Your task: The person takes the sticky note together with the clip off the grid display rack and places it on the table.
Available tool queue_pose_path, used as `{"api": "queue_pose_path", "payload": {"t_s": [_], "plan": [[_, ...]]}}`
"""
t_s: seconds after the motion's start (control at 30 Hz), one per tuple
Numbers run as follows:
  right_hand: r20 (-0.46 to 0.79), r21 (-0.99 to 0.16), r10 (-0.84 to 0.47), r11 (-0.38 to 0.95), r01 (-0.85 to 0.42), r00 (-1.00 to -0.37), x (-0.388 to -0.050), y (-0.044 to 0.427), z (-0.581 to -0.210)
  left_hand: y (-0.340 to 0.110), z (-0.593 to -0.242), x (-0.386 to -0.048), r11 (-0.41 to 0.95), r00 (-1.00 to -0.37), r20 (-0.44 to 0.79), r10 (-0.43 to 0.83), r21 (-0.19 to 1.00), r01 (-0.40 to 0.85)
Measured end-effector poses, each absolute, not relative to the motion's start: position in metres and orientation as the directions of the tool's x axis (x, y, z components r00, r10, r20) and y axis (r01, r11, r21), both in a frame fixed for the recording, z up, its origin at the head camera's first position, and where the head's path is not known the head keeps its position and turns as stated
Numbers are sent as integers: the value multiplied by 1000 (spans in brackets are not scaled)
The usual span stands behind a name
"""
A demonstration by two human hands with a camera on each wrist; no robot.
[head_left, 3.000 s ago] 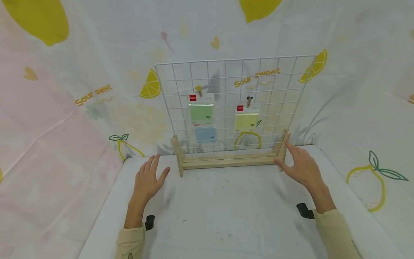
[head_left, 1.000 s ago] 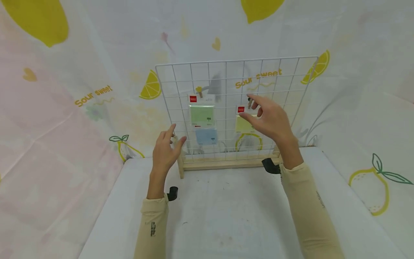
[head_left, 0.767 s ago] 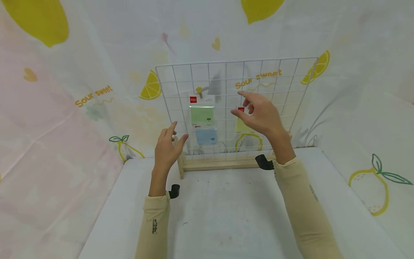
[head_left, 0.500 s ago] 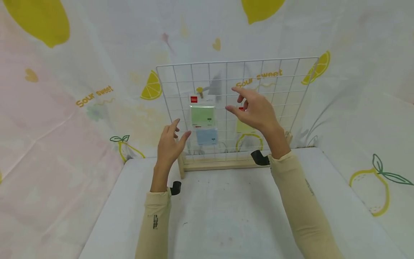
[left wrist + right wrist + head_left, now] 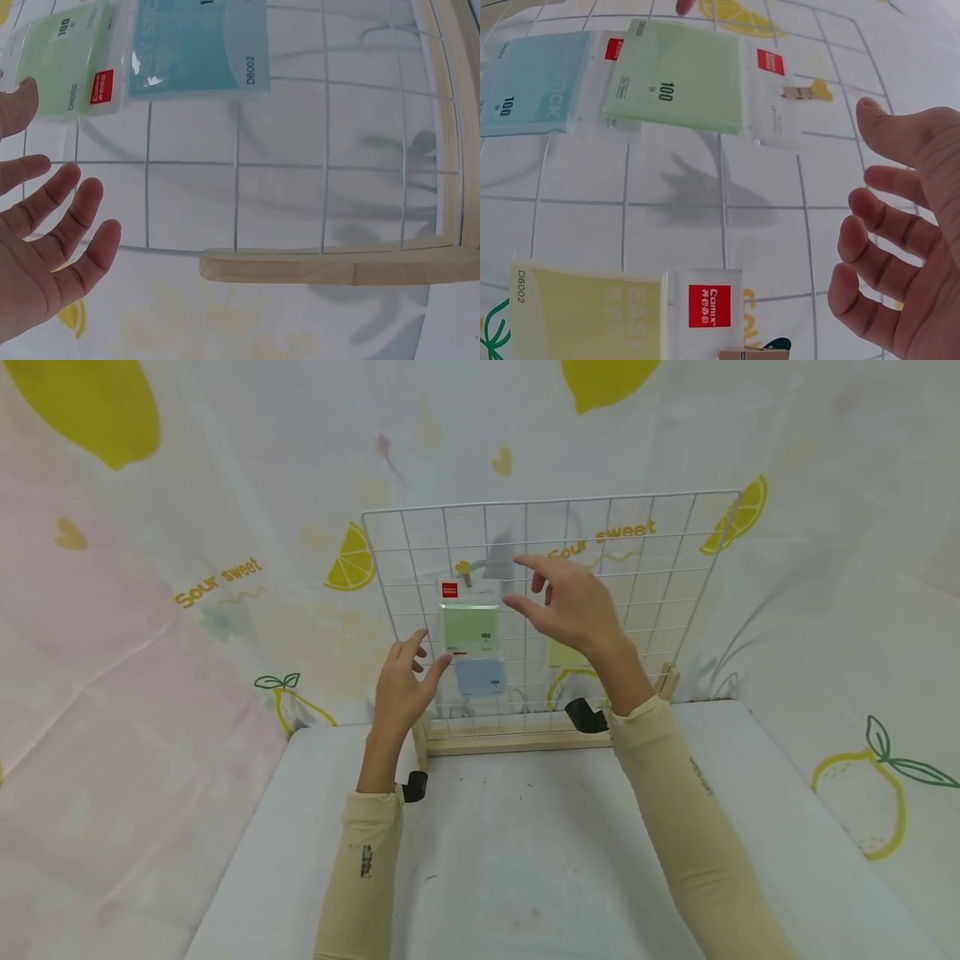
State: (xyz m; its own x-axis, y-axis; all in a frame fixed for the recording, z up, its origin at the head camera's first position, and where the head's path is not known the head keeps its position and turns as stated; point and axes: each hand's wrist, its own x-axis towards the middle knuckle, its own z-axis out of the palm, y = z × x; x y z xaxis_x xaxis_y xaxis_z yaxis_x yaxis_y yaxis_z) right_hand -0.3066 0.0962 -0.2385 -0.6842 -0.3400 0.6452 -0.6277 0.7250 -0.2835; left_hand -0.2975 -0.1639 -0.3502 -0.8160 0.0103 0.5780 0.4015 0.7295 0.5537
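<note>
In the head view my right hand (image 5: pixel 573 606) hovers beside the top right of a green sticky-note pack (image 5: pixel 470 628), its thumb and fingers spread with nothing between them. A small wooden clip with a yellow top (image 5: pixel 810 91) fastens that pack to a white wire grid (image 5: pixel 551 502). My left hand (image 5: pixel 402 689) is at the pack's lower left, fingers relaxed and apart; the left wrist view shows no object in it. Just below the green pack hangs a blue sticky-note pack (image 5: pixel 480 677). Behind my right wrist, a yellow sticky-note pack (image 5: pixel 564 655) is partly hidden.
The grid stands on a wooden base (image 5: pixel 495 744) at the back of a white-covered table (image 5: pixel 502 852). A lemon-print cloth (image 5: pixel 285 468) forms the backdrop. Another wooden clip (image 5: pixel 754 354), dark at its top, is at the yellow pack.
From the base's right post, my right hand has risen and passed leftward in front of the yellow pack toward the green one. My left hand has moved up and right. The packs have stayed put.
</note>
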Motion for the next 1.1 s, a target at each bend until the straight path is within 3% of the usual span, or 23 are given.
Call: {"api": "queue_pose_path", "payload": {"t_s": [0.37, 1.1], "plan": [[608, -251, -374, 746, -616, -700, -314, 77, -229, -162, -346, -303, 675, -803, 595, 36, 578, 459], [569, -301, -379, 730, -614, -729, -327, 56, -224, -147, -344, -314, 629, -807, 590, 39, 612, 478]]}}
